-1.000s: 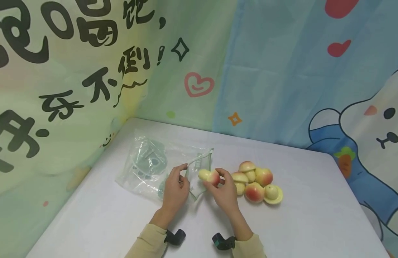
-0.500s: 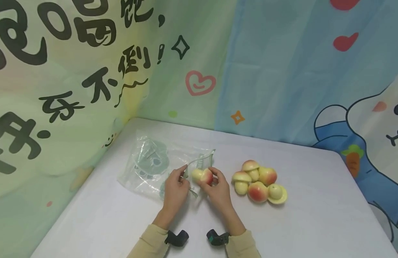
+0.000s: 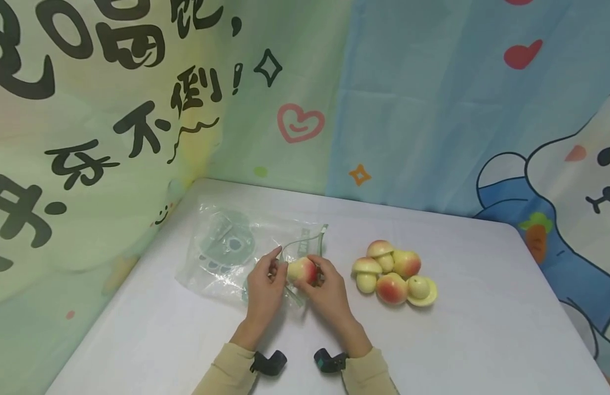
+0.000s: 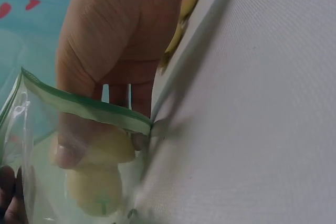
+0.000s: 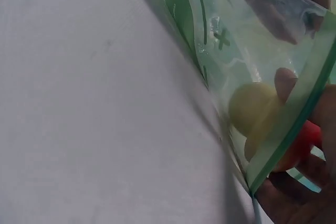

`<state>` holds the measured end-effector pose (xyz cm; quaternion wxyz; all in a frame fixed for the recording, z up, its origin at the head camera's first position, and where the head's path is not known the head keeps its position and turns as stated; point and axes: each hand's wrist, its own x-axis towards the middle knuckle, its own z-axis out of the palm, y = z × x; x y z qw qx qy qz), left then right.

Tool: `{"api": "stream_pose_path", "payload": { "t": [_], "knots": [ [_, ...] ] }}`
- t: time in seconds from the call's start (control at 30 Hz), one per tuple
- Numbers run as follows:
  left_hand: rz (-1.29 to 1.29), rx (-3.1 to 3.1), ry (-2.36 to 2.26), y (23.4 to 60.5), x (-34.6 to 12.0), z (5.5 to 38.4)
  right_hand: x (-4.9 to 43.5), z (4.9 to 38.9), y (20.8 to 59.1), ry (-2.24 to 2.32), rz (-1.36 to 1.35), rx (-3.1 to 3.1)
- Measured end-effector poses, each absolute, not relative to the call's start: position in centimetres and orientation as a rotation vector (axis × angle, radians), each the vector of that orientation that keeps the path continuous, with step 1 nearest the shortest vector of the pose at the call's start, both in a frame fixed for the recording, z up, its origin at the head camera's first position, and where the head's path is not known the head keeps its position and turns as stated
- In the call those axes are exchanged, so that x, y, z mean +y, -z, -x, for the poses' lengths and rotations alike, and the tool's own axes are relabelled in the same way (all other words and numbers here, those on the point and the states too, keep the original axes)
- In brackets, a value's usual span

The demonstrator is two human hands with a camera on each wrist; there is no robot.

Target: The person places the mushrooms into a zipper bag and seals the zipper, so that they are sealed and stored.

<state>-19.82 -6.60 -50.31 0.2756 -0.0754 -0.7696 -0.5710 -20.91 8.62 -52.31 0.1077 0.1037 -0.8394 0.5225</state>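
My right hand grips a toy mushroom by its red-tinged cap, thumb on one side and fingers on the other. In the left wrist view the mushroom's pale stem points down inside a clear zip bag with a green seal strip. The right wrist view shows thumb and cap partly behind that strip too. With its fingers and thumb, my left hand pinches the near side of the bag's mouth, holding it apart. The rest of the bag, printed with a pale green cartoon shape, lies flat to the left.
Several more mushrooms with yellow stems and red-yellow caps lie clustered on the white table, right of my right hand. Printed cloth hangs behind the table and along its left side.
My right hand has moved left with the mushroom, from just outside the bag's mouth into it. The left hand stays at the bag's edge. The head view has shifted slightly.
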Motion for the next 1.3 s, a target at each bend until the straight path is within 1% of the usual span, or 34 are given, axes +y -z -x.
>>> {"api": "stream_pose_path", "payload": {
  "t": [0.1,0.27,0.53,0.7,0.87,1.1,1.3],
  "knots": [
    [0.202,-2.042,1.513,50.2,-6.6,19.7,8.7,20.7,52.4,-1.491,-0.376,-2.484],
    [0.182,-2.051,1.513,50.0,-6.7,19.7,8.9,20.5,52.3,-1.502,-0.415,-2.480],
    [0.159,-2.073,1.530,50.1,-6.7,19.6,9.9,20.3,51.9,-1.597,-0.270,-2.344],
    [0.150,-2.083,1.550,50.1,-6.5,19.6,11.3,20.2,51.6,-1.385,-0.262,-2.219],
    [0.129,-2.140,1.552,50.2,-6.4,19.7,12.9,19.9,51.0,-1.104,-0.147,-2.176],
    [0.134,-2.145,1.544,50.1,-6.3,19.7,14.9,19.6,50.6,-1.030,0.027,-2.147],
    [0.145,-2.135,1.515,50.1,-6.3,19.7,15.8,19.8,50.7,-0.983,0.052,-2.198]
  ]
}}
